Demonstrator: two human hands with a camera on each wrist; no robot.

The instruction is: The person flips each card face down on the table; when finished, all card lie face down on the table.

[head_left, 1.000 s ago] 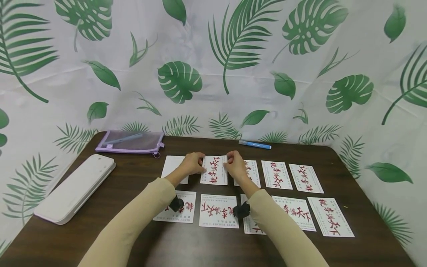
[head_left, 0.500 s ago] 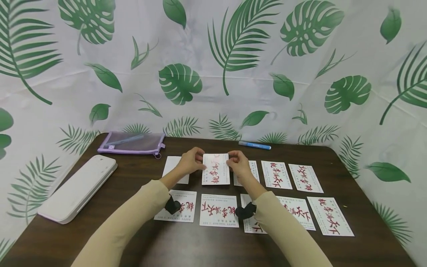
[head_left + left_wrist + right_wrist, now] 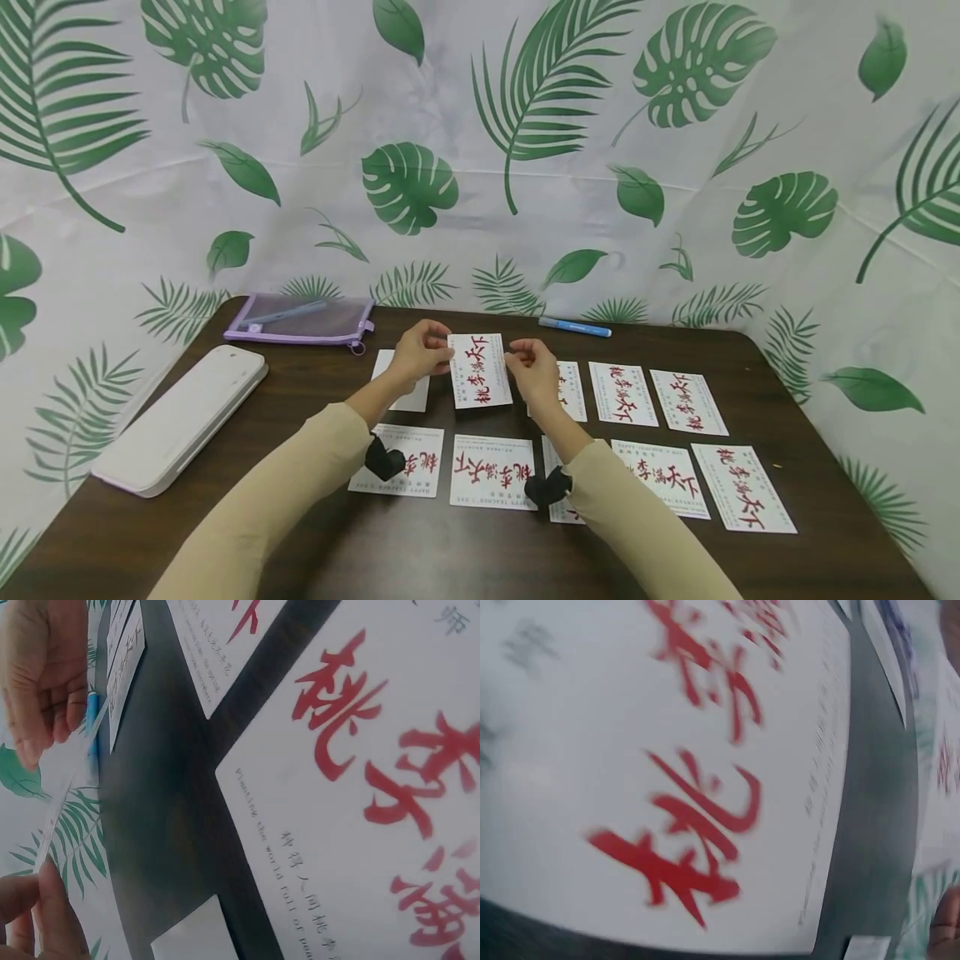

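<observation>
"Above the dark table (image 3: 420, 550), near its far edge, how is the printed card (image 3: 480, 372) being held?"

"By its left edge, pinched between the thumb and fingers of the left hand (image 3: 418, 354). It is lifted and tilted, with its red characters left uncovered."

"And the right hand (image 3: 536, 371)?"

"It is placed just beside the card's right edge, with its fingers loosely bent. No grip is shown in the left wrist view; whether the edge is brushed by a fingertip cannot be told."

"What could go wrong?"

"With support seen from one side only, the card could be dropped if the pinch were loosened. It could also be creased if squeezed too hard, since such thin stock is probably bent easily."

"Could the neighbours be upset?"

"Perhaps. The plain white card (image 3: 414, 400) is partly covered by the left arm, and the right-hand neighbour (image 3: 572, 387) by the right. Either could be pushed askew if a wrist were lowered. Nearer, the front-row cards (image 3: 491, 471) are overlapped by the black wrist cameras (image 3: 384, 460); contact cannot be confirmed, but the row could be disturbed by a dragged sleeve (image 3: 262, 504)."
</observation>
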